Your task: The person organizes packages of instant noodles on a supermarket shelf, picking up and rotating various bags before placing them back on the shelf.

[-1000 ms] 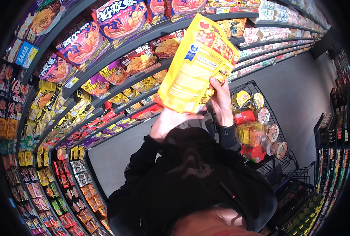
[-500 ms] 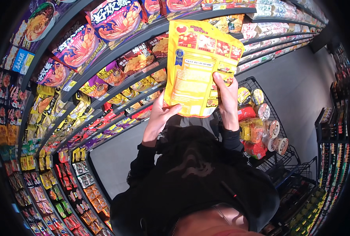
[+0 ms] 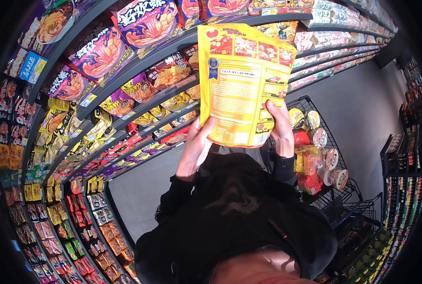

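I hold a large yellow snack bag [image 3: 241, 83] upright in front of me with both hands, its printed back facing the camera. My left hand [image 3: 197, 147] grips the bag's lower left corner. My right hand [image 3: 281, 128] clasps its lower right edge, fingers on the face. Both arms wear black sleeves.
Curved store shelves [image 3: 125, 80] packed with colourful noodle and snack packets fill the left and top. A black wire shopping cart [image 3: 327, 156] holding cup noodles and red packets stands at my right. A grey floor aisle [image 3: 358, 109] runs beyond it, with more shelves at the far right.
The bag has turned from a tilt to upright and come closer to the camera. My left hand has moved from behind the bag to its lower left corner.
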`<action>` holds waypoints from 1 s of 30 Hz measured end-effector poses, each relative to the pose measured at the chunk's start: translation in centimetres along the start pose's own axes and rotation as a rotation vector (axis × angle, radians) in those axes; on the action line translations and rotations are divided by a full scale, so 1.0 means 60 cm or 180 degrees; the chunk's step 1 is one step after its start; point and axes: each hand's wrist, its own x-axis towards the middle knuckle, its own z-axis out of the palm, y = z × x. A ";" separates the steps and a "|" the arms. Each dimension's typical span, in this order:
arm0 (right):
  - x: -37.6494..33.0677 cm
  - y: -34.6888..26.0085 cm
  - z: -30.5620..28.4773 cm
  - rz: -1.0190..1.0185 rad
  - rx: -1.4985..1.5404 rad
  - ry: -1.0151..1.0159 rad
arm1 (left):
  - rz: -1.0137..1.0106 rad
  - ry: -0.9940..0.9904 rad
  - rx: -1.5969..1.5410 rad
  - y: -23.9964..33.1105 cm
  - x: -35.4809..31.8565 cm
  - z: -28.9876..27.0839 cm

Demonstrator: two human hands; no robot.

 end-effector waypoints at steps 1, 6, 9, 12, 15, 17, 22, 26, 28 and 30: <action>0.000 -0.001 0.004 -0.0001 0.0004 -0.0001 | -0.0013 -0.0021 -0.0028 0.002 -0.003 0.003; 0.001 -0.005 0.018 -0.0237 0.0340 0.0074 | 0.0049 -0.0032 -0.0164 0.015 -0.027 0.027; -0.001 -0.005 0.021 -0.0331 0.0422 0.0101 | 0.0184 -0.0048 -0.0296 0.011 -0.039 0.031; -0.003 -0.005 0.014 -0.0239 0.0429 0.0231 | 0.0329 -0.0369 0.0212 0.008 -0.048 0.030; -0.006 -0.002 0.016 -0.0314 0.0755 0.0276 | 0.0378 -0.0659 0.0384 0.003 -0.054 0.033; -0.008 0.003 0.010 -0.0328 0.0806 0.0293 | 0.0370 -0.0714 0.0403 0.003 -0.057 0.037; -0.014 0.000 0.018 -0.0475 0.0656 0.0194 | 0.0467 -0.0822 0.0448 0.000 -0.067 0.053; -0.024 0.010 0.019 -0.0463 0.0605 0.0168 | 0.0487 -0.0875 0.0629 0.010 -0.074 0.071; -0.025 0.006 0.023 -0.0453 0.0585 0.0169 | 0.0507 -0.0892 0.0749 0.013 -0.075 0.073; -0.027 0.006 0.027 -0.0435 0.0573 0.0176 | 0.0519 -0.0905 0.0873 0.013 -0.078 0.074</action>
